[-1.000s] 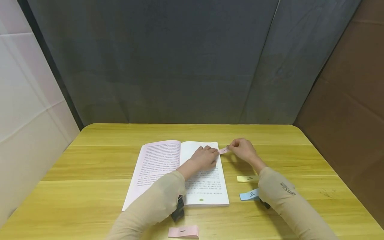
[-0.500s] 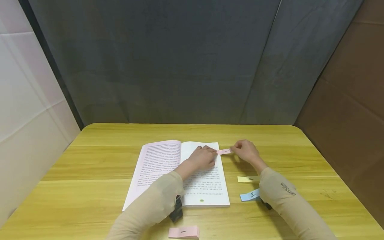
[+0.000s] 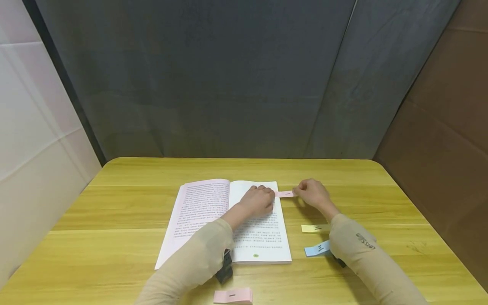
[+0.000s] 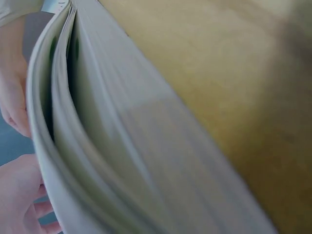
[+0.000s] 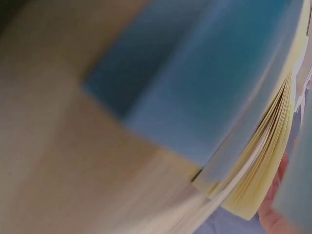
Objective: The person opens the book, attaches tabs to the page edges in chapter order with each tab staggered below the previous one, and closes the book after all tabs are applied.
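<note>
An open book (image 3: 206,203) lies on the table, its left page pinkish and its right page white. My left hand (image 3: 256,201) rests on the upper part of the right page, fingertips right at the page's outer edge. From there a pink paper strip (image 3: 284,194) with a dark dash reaches out to the right. Its left end is hidden at the left fingers. My right hand (image 3: 313,193) pinches the strip's right end between thumb and fingers, beyond the book. The left wrist view looks along the book's page edges (image 4: 170,161), with part of a hand (image 4: 19,195) at lower left.
Right of the book are a yellow strip stack (image 3: 313,228) and a blue strip stack (image 3: 317,248), both partly under the right sleeve (image 3: 354,239). A pink strip stack (image 3: 233,295) lies at the table's front. Dark wrist devices show under both cuffs.
The right hand has moved slightly right with the strip's end. More of the pink strip now shows between the hands, and it lies more level. The left hand has shifted slightly left.
</note>
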The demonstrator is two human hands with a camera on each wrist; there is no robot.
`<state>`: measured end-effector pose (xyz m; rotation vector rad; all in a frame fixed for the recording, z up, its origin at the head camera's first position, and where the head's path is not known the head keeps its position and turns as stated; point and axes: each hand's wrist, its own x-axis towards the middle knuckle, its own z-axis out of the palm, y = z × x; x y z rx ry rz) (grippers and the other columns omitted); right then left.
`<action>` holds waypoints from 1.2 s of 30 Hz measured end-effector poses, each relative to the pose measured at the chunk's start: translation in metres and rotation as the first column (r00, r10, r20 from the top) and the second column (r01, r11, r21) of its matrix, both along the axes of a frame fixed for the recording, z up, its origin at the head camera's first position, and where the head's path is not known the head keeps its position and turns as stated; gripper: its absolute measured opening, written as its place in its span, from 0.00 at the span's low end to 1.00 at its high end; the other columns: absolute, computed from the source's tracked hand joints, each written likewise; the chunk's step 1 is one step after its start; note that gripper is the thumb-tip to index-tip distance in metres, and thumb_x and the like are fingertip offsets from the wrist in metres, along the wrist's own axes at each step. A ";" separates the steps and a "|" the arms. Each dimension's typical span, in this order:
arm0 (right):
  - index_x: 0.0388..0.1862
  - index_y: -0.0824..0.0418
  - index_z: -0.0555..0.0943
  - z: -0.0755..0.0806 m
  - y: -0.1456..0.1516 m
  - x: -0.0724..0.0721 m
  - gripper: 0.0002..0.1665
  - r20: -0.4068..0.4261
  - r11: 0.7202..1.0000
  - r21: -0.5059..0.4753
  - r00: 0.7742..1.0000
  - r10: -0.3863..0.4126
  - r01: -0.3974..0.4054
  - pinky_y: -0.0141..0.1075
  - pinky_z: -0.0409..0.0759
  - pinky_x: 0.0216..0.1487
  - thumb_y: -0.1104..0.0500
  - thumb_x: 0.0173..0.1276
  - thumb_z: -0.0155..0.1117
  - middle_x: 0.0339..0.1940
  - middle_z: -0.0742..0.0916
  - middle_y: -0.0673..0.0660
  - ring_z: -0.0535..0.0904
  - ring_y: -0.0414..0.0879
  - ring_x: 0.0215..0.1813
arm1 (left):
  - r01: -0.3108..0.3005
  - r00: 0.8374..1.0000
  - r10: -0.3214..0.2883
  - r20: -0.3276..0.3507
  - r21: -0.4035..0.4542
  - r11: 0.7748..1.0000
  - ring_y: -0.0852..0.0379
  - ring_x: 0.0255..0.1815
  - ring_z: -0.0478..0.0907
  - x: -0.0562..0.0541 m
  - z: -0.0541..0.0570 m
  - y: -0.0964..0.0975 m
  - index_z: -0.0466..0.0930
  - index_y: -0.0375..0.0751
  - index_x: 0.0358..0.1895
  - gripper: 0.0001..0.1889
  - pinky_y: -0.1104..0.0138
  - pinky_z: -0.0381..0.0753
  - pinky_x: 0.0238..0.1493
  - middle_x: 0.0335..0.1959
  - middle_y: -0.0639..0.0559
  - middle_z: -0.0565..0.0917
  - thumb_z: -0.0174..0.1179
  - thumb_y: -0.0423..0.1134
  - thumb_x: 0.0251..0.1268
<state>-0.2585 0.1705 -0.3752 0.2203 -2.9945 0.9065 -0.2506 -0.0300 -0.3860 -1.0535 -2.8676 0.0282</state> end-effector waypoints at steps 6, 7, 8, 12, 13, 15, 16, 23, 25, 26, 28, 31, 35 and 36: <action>0.23 0.60 0.79 -0.001 0.000 -0.001 0.14 -0.002 1.000 0.029 1.000 0.007 -0.007 0.36 0.63 0.21 0.52 0.60 0.57 0.17 0.76 0.49 0.68 0.45 0.21 | -0.010 1.000 0.010 -0.016 -0.015 1.000 0.56 0.45 0.71 0.001 0.000 0.001 0.74 0.44 0.49 0.15 0.62 0.66 0.49 0.46 0.54 0.77 0.50 0.41 0.60; 0.24 0.60 0.79 -0.001 0.000 -0.001 0.14 -0.002 1.000 0.029 1.000 0.007 -0.007 0.36 0.64 0.21 0.52 0.60 0.57 0.17 0.76 0.50 0.68 0.45 0.21 | -0.010 1.000 0.010 -0.015 -0.015 1.000 0.56 0.46 0.71 0.001 0.000 0.001 0.74 0.44 0.49 0.15 0.61 0.66 0.49 0.46 0.54 0.77 0.50 0.41 0.60; 0.24 0.60 0.79 0.000 0.000 -0.001 0.13 -0.003 1.000 0.030 1.000 0.007 -0.007 0.36 0.64 0.22 0.51 0.60 0.57 0.17 0.76 0.49 0.68 0.45 0.22 | -0.011 1.000 0.011 -0.013 -0.017 1.000 0.56 0.46 0.71 0.001 0.001 0.001 0.74 0.44 0.50 0.15 0.61 0.66 0.49 0.46 0.54 0.77 0.49 0.42 0.60; 0.27 0.58 0.80 0.000 0.000 -0.002 0.12 0.001 1.000 0.025 1.000 0.003 -0.003 0.37 0.66 0.24 0.51 0.60 0.57 0.22 0.79 0.50 0.70 0.45 0.24 | -0.023 1.000 0.023 0.003 -0.023 0.999 0.55 0.48 0.71 0.001 0.002 0.001 0.74 0.43 0.50 0.16 0.61 0.66 0.49 0.47 0.53 0.76 0.49 0.43 0.60; 0.28 0.58 0.80 0.001 0.001 -0.002 0.12 -0.003 1.000 0.023 1.000 -0.001 0.001 0.38 0.67 0.26 0.50 0.60 0.57 0.25 0.80 0.50 0.71 0.45 0.26 | -0.027 1.000 0.027 0.011 -0.027 0.999 0.55 0.49 0.70 0.001 0.003 0.001 0.74 0.43 0.51 0.17 0.61 0.66 0.50 0.49 0.53 0.76 0.50 0.44 0.60; 0.30 0.58 0.80 0.001 0.001 -0.002 0.12 -0.018 1.000 0.014 1.000 0.001 -0.001 0.39 0.69 0.29 0.50 0.60 0.57 0.30 0.81 0.52 0.73 0.46 0.29 | -0.038 0.999 0.039 0.032 -0.036 0.999 0.54 0.51 0.69 0.003 0.004 0.000 0.74 0.43 0.51 0.18 0.60 0.66 0.51 0.51 0.52 0.74 0.50 0.45 0.60; 0.31 0.58 0.80 0.002 0.001 -0.002 0.13 -0.031 1.000 0.009 1.000 0.004 -0.004 0.40 0.70 0.31 0.50 0.60 0.57 0.32 0.81 0.53 0.73 0.47 0.31 | -0.041 0.998 0.043 0.040 -0.042 0.998 0.54 0.52 0.69 0.004 0.005 -0.001 0.74 0.43 0.52 0.18 0.60 0.65 0.51 0.52 0.52 0.74 0.50 0.46 0.60; 0.36 0.58 0.80 0.013 0.000 0.003 0.14 -0.214 0.999 -0.019 0.976 0.039 -0.044 0.46 0.71 0.39 0.50 0.60 0.55 0.42 0.80 0.57 0.74 0.54 0.42 | -0.039 0.998 0.039 0.047 -0.002 0.999 0.52 0.56 0.66 0.018 0.017 -0.015 0.71 0.44 0.56 0.23 0.57 0.63 0.53 0.56 0.50 0.71 0.51 0.50 0.59; 0.36 0.58 0.80 0.017 0.000 0.007 0.13 -0.276 0.997 -0.013 0.959 0.065 -0.072 0.47 0.71 0.40 0.51 0.61 0.55 0.41 0.80 0.57 0.74 0.55 0.44 | -0.025 0.999 0.025 0.038 0.004 1.000 0.52 0.56 0.66 0.025 0.023 -0.022 0.71 0.45 0.56 0.23 0.57 0.64 0.53 0.56 0.50 0.71 0.51 0.51 0.59; 0.36 0.58 0.80 0.019 -0.001 0.009 0.13 -0.303 0.996 -0.007 0.950 0.080 -0.086 0.47 0.71 0.40 0.52 0.60 0.55 0.40 0.80 0.57 0.74 0.55 0.44 | -0.013 0.999 0.013 0.029 0.005 1.000 0.52 0.55 0.67 0.029 0.025 -0.025 0.72 0.45 0.56 0.23 0.57 0.65 0.52 0.55 0.50 0.72 0.51 0.51 0.59; 0.35 0.58 0.80 0.023 -0.002 0.014 0.12 -0.359 0.993 0.025 0.926 0.115 -0.114 0.47 0.71 0.39 0.52 0.60 0.55 0.40 0.80 0.56 0.74 0.54 0.44 | 0.010 1.000 -0.010 0.017 0.012 1.000 0.53 0.53 0.68 0.038 0.030 -0.033 0.72 0.45 0.55 0.22 0.58 0.67 0.49 0.53 0.51 0.73 0.51 0.52 0.59; 0.34 0.58 0.80 0.028 -0.005 0.022 0.11 -0.445 0.983 0.099 0.876 0.185 -0.157 0.46 0.73 0.37 0.53 0.59 0.57 0.38 0.80 0.54 0.74 0.52 0.43 | 0.050 0.999 -0.049 -0.009 0.032 0.998 0.54 0.48 0.71 0.054 0.036 -0.045 0.74 0.45 0.52 0.21 0.60 0.70 0.45 0.48 0.52 0.76 0.51 0.52 0.58; 0.33 0.59 0.80 0.033 -0.009 0.032 0.09 -0.548 0.956 0.211 0.785 0.289 -0.205 0.43 0.74 0.34 0.55 0.56 0.61 0.37 0.80 0.53 0.73 0.50 0.42 | 0.092 0.995 -0.089 -0.051 0.059 0.994 0.55 0.42 0.74 0.074 0.041 -0.059 0.77 0.45 0.48 0.20 0.62 0.72 0.38 0.42 0.53 0.78 0.52 0.52 0.57; 0.32 0.59 0.80 0.033 -0.010 0.034 0.09 -0.568 0.947 0.235 0.760 0.315 -0.217 0.42 0.74 0.34 0.55 0.55 0.61 0.37 0.80 0.52 0.74 0.49 0.42 | 0.097 0.994 -0.093 -0.063 0.062 0.993 0.55 0.41 0.74 0.078 0.042 -0.063 0.77 0.45 0.47 0.19 0.63 0.72 0.37 0.41 0.53 0.78 0.52 0.52 0.57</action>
